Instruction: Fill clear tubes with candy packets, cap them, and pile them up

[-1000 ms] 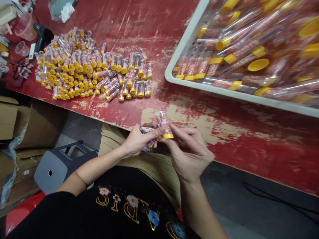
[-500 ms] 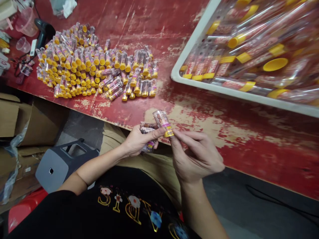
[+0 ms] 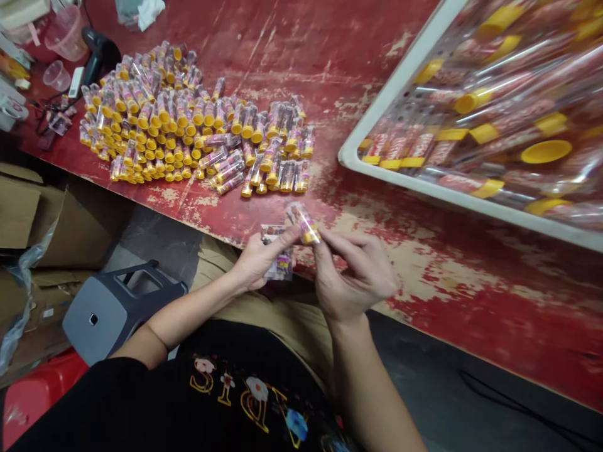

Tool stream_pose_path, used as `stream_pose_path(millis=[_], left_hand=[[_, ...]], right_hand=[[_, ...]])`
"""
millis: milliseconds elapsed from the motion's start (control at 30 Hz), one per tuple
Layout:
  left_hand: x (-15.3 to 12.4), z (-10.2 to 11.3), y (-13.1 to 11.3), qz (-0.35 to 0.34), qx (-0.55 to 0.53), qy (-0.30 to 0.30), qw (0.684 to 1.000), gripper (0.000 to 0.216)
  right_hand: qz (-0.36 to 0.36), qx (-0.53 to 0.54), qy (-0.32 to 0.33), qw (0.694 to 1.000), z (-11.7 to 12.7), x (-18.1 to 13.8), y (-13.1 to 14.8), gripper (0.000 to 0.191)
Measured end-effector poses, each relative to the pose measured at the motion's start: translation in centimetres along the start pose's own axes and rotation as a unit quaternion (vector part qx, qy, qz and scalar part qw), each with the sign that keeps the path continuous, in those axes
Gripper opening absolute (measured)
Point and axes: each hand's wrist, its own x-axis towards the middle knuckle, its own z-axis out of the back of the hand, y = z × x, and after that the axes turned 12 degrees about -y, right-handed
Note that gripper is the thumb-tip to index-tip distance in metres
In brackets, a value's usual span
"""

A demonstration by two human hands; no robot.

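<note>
A small clear tube with a yellow cap [image 3: 304, 223] is pinched between the fingertips of my right hand [image 3: 354, 276] and the thumb of my left hand [image 3: 258, 260], just above the near edge of the red table [image 3: 424, 251]. My left hand is also closed around a bundle of small printed labels or packets [image 3: 277, 260]. A large pile of the same yellow-capped tubes [image 3: 188, 125] lies on the table to the left. A white tray [image 3: 400, 179] at the right holds several longer tubes with yellow caps.
Plastic cups [image 3: 61, 37] and a black handheld device [image 3: 97, 56] stand at the far left of the table. Cardboard boxes [image 3: 19, 213] and a grey stool [image 3: 117, 307] sit on the floor to my left. A black cable [image 3: 518, 402] runs under the table.
The tube in my fingers has tilted over to the left and moved slightly lower. My right fingers have curled in closer. The view has shifted a little to the left.
</note>
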Motion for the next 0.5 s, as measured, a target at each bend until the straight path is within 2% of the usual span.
stream_pose_path(millis=[133, 200, 233, 300, 367, 433, 500], left_hand=[[1.2, 0.6, -0.6, 0.062, -0.087, -0.103, 0.989, 0.023], [1.3, 1.0, -0.9, 0.068, -0.105, -0.127, 0.984, 0.013], [1.2, 1.1, -1.1, 0.057, -0.112, -0.132, 0.983, 0.017], [0.9, 1.3, -1.3, 0.023, -0.125, -0.128, 0.984, 0.034], [0.8, 1.3, -1.3, -0.018, -0.138, -0.123, 0.983, 0.046], [0.9, 1.0, -1.0, -0.054, -0.145, -0.127, 0.980, 0.050], [1.1, 0.7, -0.5, -0.081, -0.142, -0.125, 0.979, 0.048]], right_hand=[[-0.014, -0.012, -0.001, 1.000, -6.1, 2.9, -2.9, 0.019], [-0.018, -0.023, 0.040, 0.999, -8.3, 4.1, -4.0, 0.022], [-0.020, -0.023, 0.066, 0.997, -8.8, 4.4, -4.2, 0.022], [-0.043, -0.003, 0.104, 0.994, -8.5, 4.3, -3.7, 0.022], [-0.108, 0.043, 0.139, 0.983, -6.9, 3.4, -2.4, 0.023], [-0.188, 0.097, 0.193, 0.958, -5.0, 2.2, -1.0, 0.026], [-0.237, 0.124, 0.225, 0.937, -3.6, 1.1, -0.1, 0.029]])
